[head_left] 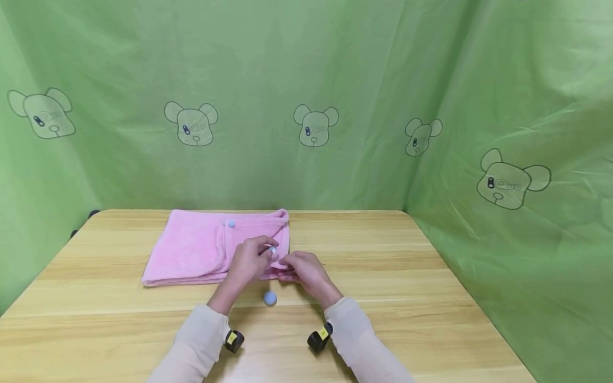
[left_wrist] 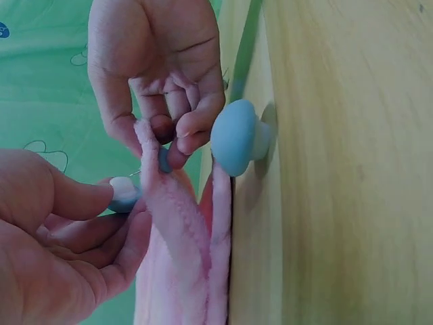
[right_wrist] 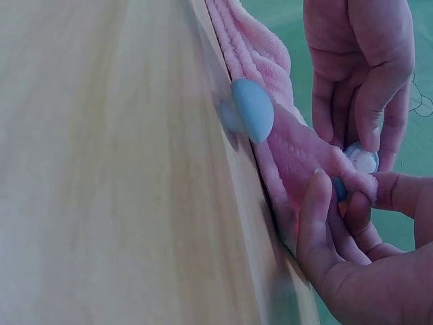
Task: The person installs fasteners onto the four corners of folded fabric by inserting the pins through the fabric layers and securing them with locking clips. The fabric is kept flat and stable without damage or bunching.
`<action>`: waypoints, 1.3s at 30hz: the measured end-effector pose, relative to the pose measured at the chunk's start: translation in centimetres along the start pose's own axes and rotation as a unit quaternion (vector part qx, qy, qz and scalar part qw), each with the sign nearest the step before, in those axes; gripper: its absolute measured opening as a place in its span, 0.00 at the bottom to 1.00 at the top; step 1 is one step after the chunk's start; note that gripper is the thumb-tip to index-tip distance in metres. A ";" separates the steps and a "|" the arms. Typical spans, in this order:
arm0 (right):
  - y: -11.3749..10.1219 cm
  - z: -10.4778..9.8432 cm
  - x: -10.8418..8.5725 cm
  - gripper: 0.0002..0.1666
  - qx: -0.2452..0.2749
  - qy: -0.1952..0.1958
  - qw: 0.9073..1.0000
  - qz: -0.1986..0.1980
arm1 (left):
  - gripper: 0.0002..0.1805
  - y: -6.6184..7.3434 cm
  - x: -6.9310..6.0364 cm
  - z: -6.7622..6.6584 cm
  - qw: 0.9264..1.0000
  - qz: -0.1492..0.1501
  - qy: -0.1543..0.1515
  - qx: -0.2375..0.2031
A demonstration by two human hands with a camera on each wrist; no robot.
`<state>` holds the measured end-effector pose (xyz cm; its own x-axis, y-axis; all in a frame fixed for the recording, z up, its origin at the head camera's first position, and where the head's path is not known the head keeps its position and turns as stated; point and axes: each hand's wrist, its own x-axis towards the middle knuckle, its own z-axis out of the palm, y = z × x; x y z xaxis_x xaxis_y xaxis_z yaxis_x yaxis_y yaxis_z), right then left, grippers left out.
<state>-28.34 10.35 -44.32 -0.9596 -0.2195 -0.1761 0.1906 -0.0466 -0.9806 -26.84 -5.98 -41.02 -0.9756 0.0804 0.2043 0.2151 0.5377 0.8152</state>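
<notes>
The pink blanket lies folded on the far part of the wooden table, left of its middle, with 1 small knob on its far side that looks already in place. Near the blanket's near right corner, the left hand pinches a blue-and-white cap close to the cloth while the right hand pinches the raised edge with a blue piece, so this fastening seems unfinished. Another 1, a mushroom-shaped knob, stands on the table just beside the blanket, apparently unused.

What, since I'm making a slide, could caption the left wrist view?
Left hand pinching a blue-and-white piece, right hand gripping pink cloth, blue knob standing on the table.
</notes>
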 end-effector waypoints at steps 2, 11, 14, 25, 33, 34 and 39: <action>-0.1 0.0 -0.1 0.03 0.000 0.001 1.000 0.002 | 0.13 0.0 0.0 0.1 1.000 0.000 0.006 -0.006; -0.2 0.1 -0.1 0.03 -0.004 0.004 1.000 0.005 | 0.12 0.0 0.0 0.4 1.000 0.019 0.021 0.001; -0.1 0.1 -0.1 0.03 -0.006 0.005 1.000 0.003 | 0.12 0.0 0.0 0.3 1.000 0.011 0.016 0.001; 0.0 0.1 -0.2 0.04 0.002 0.001 1.000 0.000 | 0.12 0.2 -0.2 0.4 1.000 0.026 -0.003 0.013; 0.0 0.1 -0.2 0.03 0.014 0.003 1.000 0.003 | 0.11 0.0 -0.1 0.5 0.999 0.044 0.005 0.032; 0.0 0.1 -0.2 0.03 0.016 0.004 1.000 0.005 | 0.11 0.0 -0.1 0.5 0.999 0.044 0.006 0.031; 0.0 0.1 -0.2 0.03 0.023 0.005 1.000 0.009 | 0.10 -0.1 -0.1 0.5 0.999 0.036 0.016 0.028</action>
<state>-28.17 10.32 -44.30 -0.9579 -0.2117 -0.1938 0.2162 -0.0882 -0.9724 -26.75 -5.62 -41.34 -0.9556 0.0946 0.2790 0.2810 0.5777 0.7663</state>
